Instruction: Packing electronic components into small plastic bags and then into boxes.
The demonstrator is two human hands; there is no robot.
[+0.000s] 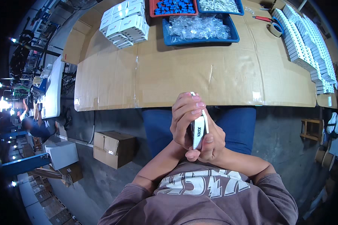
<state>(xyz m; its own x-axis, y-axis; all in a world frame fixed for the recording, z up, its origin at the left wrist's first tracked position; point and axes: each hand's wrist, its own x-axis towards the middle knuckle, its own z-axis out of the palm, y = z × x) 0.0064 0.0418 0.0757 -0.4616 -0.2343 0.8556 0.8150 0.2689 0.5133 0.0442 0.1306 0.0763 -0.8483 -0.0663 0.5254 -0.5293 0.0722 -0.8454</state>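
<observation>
A small white box point(199, 131) with dark lettering is held in front of my body, just short of the table's near edge. My left hand point(181, 119) wraps round its left side, with the fingers folded over its upper part. From the right, my right hand point(215, 139) grips the same box, its thumb near the lower end. Much of the box is hidden behind my fingers, so I cannot make out whether it is closed.
Cardboard covers the table point(176, 75). White boxes point(125, 26) stand stacked at back left. A blue tray point(202, 42) holds clear plastic pieces; a red tray point(152, 10) holds blue parts. Small boxes point(300, 48) line the right, beside a tape roll point(276, 30). A carton point(114, 148) sits below left.
</observation>
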